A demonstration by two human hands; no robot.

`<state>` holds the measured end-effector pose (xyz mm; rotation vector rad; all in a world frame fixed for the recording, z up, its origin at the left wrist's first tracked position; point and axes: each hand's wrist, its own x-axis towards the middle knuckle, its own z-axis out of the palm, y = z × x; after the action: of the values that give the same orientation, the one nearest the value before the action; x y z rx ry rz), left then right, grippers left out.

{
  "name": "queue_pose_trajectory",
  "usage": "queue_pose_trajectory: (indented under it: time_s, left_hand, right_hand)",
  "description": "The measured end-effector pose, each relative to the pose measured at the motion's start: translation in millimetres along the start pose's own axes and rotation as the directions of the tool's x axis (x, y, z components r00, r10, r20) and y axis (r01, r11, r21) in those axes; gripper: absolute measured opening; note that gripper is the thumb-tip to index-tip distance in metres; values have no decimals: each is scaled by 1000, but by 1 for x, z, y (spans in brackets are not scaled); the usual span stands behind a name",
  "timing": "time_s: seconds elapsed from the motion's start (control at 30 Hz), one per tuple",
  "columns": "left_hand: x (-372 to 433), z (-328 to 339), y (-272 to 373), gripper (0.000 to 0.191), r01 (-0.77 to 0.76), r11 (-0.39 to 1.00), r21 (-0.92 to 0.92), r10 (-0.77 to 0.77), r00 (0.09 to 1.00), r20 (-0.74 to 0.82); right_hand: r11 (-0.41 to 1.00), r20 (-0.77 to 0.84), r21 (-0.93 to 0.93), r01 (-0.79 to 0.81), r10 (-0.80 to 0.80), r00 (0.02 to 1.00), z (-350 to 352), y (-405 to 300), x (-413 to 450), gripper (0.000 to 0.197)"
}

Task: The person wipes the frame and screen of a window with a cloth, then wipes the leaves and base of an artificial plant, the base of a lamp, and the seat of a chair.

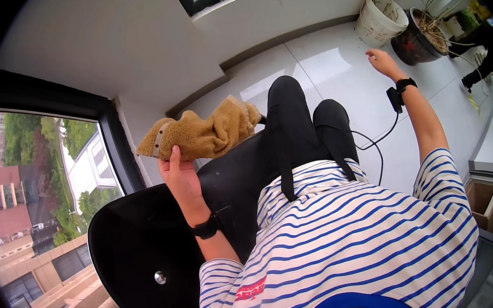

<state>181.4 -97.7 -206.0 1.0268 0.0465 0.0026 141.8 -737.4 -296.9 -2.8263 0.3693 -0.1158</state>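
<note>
My left hand (180,174) holds the near edge of a brown fleece cloth item (208,133), with the thumb on top near a light strip with dark snaps. The item stretches from my hand towards my knee, crumpled, with part of it over the edge of a black seat (229,164). My right hand (383,62) is held out to the right above the tiled floor, fingers curled; nothing shows in it. Black bands are on both wrists, and a small black device (395,100) with a cable hangs by the right wrist.
A white bucket (379,22) and a dark plant pot (417,41) with dry stems stand at the upper right. A person's dark-clad legs (483,50) are at the far right. A wooden box (484,203) lies below them. Windows are at the left and top; a cable (379,153) runs beside my knee.
</note>
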Motion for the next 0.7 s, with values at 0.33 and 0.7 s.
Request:
queue_pose_trajectory:
  time_s: [0.33, 0.7]
  left_hand:
    - [-5, -13, -1, 35, 8, 1000, -9, -8, 999, -36]
    - [-8, -4, -7, 39, 50, 998, 33, -48, 996, -82]
  right_hand:
    - [993, 309, 114, 23, -58, 949, -6, -72, -65, 29]
    - [937, 418, -163, 308, -217, 882, 55, -141, -78, 26]
